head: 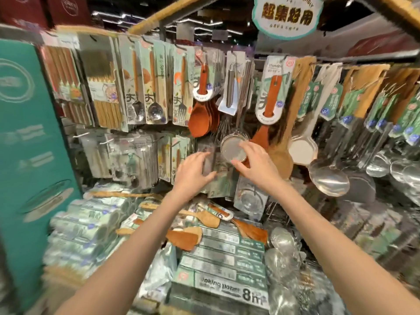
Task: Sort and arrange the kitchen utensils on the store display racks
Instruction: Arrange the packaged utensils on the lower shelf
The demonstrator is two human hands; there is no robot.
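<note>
A round metal mesh strainer (233, 149) hangs at the middle of the display rack. My right hand (254, 163) reaches up to it, with spread fingers touching its rim. My left hand (193, 170) is raised beside it, fingers spread against blurred packaged items (208, 162) on the lower hooks; whether it grips one I cannot tell. Above hang reddish wooden rice paddles (201, 117), a carded wooden spatula (269, 98) and packaged spoons and forks (154, 87).
Chopstick packs (102, 87) hang at upper left beside a teal panel (25, 133). Metal ladles (327, 180) and skimmers hang at right. Below lie loose wooden spatulas (184, 239), baking paper boxes (222, 269) and stacked packages (81, 235). A sign (287, 14) hangs overhead.
</note>
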